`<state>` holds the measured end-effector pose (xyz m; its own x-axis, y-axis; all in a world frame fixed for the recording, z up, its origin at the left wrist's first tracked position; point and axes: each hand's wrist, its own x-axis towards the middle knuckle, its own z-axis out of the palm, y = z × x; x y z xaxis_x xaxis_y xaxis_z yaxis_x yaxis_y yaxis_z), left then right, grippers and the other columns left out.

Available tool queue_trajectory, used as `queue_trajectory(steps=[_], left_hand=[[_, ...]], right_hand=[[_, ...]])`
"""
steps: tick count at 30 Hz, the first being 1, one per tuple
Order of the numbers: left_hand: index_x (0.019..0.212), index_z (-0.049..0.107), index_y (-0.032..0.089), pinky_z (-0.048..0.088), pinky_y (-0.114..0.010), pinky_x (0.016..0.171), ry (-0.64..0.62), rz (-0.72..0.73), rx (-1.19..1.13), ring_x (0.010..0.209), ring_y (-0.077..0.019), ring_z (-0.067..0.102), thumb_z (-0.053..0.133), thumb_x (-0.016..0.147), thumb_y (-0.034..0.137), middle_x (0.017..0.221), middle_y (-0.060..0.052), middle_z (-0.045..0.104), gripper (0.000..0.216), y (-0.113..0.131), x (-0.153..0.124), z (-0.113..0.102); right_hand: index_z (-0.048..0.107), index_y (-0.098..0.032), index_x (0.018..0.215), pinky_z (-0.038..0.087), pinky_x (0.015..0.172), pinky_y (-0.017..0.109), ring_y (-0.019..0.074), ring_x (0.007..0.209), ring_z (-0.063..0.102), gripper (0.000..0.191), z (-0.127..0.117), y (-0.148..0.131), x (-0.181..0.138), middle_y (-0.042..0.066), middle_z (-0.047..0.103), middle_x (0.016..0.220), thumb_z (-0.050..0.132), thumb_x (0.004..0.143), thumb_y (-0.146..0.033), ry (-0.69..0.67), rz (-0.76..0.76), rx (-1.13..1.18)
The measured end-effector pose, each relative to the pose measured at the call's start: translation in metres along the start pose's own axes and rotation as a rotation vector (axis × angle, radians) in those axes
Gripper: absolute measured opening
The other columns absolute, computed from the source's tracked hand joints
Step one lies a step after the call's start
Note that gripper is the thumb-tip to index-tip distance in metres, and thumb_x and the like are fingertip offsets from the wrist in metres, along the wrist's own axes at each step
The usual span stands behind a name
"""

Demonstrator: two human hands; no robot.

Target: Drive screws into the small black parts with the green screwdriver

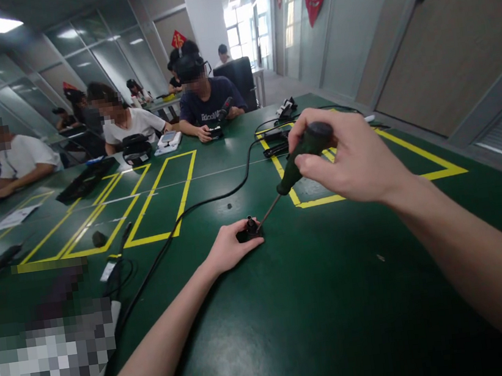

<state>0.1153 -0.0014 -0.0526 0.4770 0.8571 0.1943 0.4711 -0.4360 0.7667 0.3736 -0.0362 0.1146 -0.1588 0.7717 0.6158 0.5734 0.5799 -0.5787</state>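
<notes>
My right hand point(352, 153) is wrapped round the handle of a green screwdriver point(293, 174), its shaft slanting down to the right side of a small black part point(251, 227). My left hand point(228, 248) pinches that part on the green table point(320, 290), with a black cable point(218, 197) lying beyond

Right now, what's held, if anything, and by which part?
Right hand: screwdriver, by its handle. Left hand: small black part, apparently around its base.
</notes>
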Motion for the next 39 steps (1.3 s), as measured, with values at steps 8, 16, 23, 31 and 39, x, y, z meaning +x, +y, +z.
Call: queue_trajectory(steps=[8,16,23,31,39], left_hand=[[0.115,0.080,0.018,0.060,-0.042,0.102,-0.001,-0.009,0.012,0.108,-0.0287,0.078,0.075,0.092,0.039,0.115,-0.007,0.083,0.031,0.010,-0.001,-0.002],[0.117,0.080,0.018,0.059,-0.041,0.104,0.001,-0.016,0.023,0.110,-0.0289,0.078,0.071,0.094,0.042,0.119,-0.007,0.083,0.034,0.012,-0.001,-0.002],[0.118,0.080,0.020,0.061,-0.042,0.102,-0.002,-0.016,0.031,0.108,-0.0294,0.079,0.070,0.095,0.044,0.118,-0.006,0.083,0.036,0.012,-0.001,-0.004],[0.117,0.080,0.020,0.061,-0.043,0.103,0.002,-0.005,0.035,0.108,-0.0294,0.079,0.071,0.094,0.044,0.118,-0.006,0.084,0.034,0.013,0.000,-0.005],[0.116,0.080,0.020,0.060,-0.044,0.104,-0.004,-0.017,0.035,0.112,-0.0305,0.078,0.070,0.094,0.046,0.122,-0.007,0.083,0.035,0.011,0.000,-0.004]], right_hand=[[0.052,-0.025,0.082,0.040,0.063,0.037,0.0194,0.067,0.050,0.022,0.005,0.000,-0.001,0.002,0.056,0.072,0.072,0.085,-0.033,-0.019,0.056,-0.004],[0.056,-0.024,0.081,0.041,0.062,0.037,0.0183,0.068,0.051,0.019,-0.002,-0.002,0.001,0.002,0.056,0.075,0.073,0.085,-0.033,-0.082,0.074,0.024],[0.059,-0.024,0.081,0.041,0.061,0.034,0.0164,0.068,0.050,0.014,-0.007,-0.007,-0.002,0.000,0.056,0.076,0.072,0.077,-0.022,-0.147,0.080,0.076],[0.061,-0.023,0.077,0.042,0.060,0.033,0.0152,0.067,0.053,0.012,-0.015,-0.006,-0.001,-0.001,0.060,0.075,0.073,0.076,-0.018,-0.214,0.061,0.093],[0.067,-0.022,0.072,0.033,0.053,0.034,0.0137,0.055,0.048,0.017,-0.030,-0.012,-0.003,-0.002,0.058,0.059,0.077,0.084,-0.029,-0.269,0.133,-0.004]])
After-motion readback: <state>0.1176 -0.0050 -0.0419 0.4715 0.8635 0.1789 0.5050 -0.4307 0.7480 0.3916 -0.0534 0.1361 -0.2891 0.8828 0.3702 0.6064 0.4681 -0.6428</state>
